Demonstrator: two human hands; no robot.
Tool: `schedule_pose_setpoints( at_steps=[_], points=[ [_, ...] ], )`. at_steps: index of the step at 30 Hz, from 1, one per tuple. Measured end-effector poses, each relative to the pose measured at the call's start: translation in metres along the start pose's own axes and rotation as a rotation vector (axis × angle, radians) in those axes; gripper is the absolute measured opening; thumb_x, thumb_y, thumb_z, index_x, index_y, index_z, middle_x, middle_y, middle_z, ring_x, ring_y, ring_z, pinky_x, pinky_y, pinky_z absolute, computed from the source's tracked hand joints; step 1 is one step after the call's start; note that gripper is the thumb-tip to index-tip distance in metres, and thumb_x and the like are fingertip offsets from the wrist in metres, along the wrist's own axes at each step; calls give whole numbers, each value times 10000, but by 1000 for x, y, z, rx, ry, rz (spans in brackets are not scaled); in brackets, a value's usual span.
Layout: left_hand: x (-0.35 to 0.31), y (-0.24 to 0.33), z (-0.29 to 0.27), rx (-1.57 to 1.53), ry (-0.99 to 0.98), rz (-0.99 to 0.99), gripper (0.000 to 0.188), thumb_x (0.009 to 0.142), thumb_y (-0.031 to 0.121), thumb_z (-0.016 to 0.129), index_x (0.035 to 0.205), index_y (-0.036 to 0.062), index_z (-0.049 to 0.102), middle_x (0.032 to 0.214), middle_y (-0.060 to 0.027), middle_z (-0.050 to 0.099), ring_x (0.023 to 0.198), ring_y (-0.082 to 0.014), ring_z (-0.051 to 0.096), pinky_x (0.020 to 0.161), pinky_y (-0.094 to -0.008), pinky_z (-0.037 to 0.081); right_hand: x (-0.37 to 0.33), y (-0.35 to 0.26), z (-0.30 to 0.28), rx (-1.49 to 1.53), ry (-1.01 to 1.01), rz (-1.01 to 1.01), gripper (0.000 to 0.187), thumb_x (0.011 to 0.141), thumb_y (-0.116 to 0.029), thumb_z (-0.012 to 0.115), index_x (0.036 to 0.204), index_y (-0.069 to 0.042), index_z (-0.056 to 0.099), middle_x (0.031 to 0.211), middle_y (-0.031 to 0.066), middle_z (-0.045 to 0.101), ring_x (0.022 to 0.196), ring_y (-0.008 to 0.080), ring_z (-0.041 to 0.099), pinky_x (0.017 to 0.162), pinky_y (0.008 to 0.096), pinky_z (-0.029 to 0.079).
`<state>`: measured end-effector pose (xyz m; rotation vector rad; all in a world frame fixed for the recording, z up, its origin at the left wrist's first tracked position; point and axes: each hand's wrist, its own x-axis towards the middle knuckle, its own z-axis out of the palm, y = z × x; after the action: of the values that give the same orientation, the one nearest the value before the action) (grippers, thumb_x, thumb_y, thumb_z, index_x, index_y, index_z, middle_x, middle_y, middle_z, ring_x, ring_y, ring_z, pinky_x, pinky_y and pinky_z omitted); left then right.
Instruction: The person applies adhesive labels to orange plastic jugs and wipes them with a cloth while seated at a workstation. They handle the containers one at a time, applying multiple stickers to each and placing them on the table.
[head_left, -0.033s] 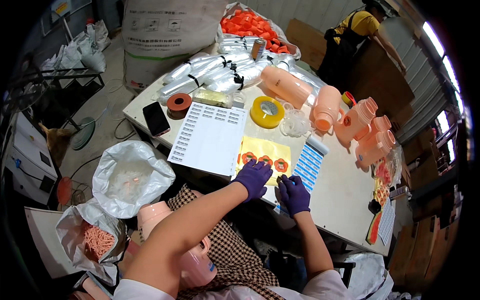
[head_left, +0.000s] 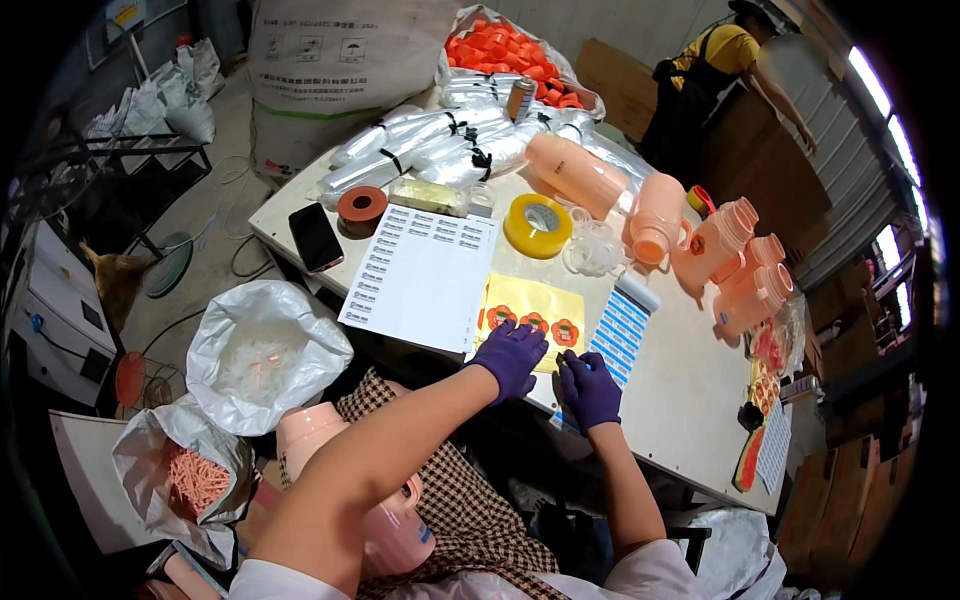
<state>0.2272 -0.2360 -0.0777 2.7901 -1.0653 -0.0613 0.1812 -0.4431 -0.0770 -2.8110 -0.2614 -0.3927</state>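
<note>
On the table lies a yellow sheet of red flower-shaped stickers [head_left: 560, 302], with a row of several stickers showing. My left hand [head_left: 511, 357], in a purple glove, rests on the sheet's lower part with fingers stretched out flat. At the sheet's lower right edge, my right hand [head_left: 588, 388], also gloved in purple, has thumb and forefinger pinched together; whatever is between them is too small to tell. A pink plastic jug [head_left: 395, 530] lies across my lap, partly hidden behind my left forearm.
White label sheet [head_left: 425, 270], blue-and-white label sheet [head_left: 620, 335], yellow tape roll [head_left: 538, 226], phone [head_left: 315, 238] and pink jugs [head_left: 742, 225] surround the stickers. Bags of small parts [head_left: 265, 350] stand at left. A person [head_left: 715, 75] bends over cardboard at far right.
</note>
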Motion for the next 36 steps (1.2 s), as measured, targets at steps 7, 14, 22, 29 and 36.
schedule_pose_setpoints(
  at_steps=[7,14,22,29,36],
  points=[
    [-7,-7,1,-19,8,9,673,899,365,580,1483,62,442,1561,-144,409,1451,-285,370,1218,-472,211,10,-16,0,-150,-26,-2,277,952,-324,616,1188,-199,690,959,81,644,791,284,671,634,407,552],
    [1,12,-22,-29,-148,-79,699,867,318,605,1515,133,416,1577,-130,372,1474,-300,323,1216,-516,185,5,-11,-14,-30,-17,47,286,949,-335,614,1186,-199,695,959,75,655,813,277,681,659,407,555],
    [3,15,-19,-14,-172,-87,733,847,320,619,1528,160,402,1574,-116,380,1479,-308,310,1217,-525,172,16,-10,2,-146,-55,59,275,953,-342,597,1181,-227,699,949,86,649,802,292,675,643,425,548],
    [14,16,-24,-108,-123,6,793,809,300,655,1534,134,378,1578,-156,358,1490,-335,286,1214,-527,184,69,149,20,446,-62,278,87,890,-43,523,897,-50,610,847,115,634,782,274,608,709,368,495],
    [-82,-55,-122,-674,345,-48,581,925,289,620,1457,106,476,1344,-210,599,1179,-374,612,1025,-421,477,20,-39,-69,779,404,-78,359,1008,-143,572,1341,-12,600,844,-8,575,709,79,518,626,239,418]
  ],
)
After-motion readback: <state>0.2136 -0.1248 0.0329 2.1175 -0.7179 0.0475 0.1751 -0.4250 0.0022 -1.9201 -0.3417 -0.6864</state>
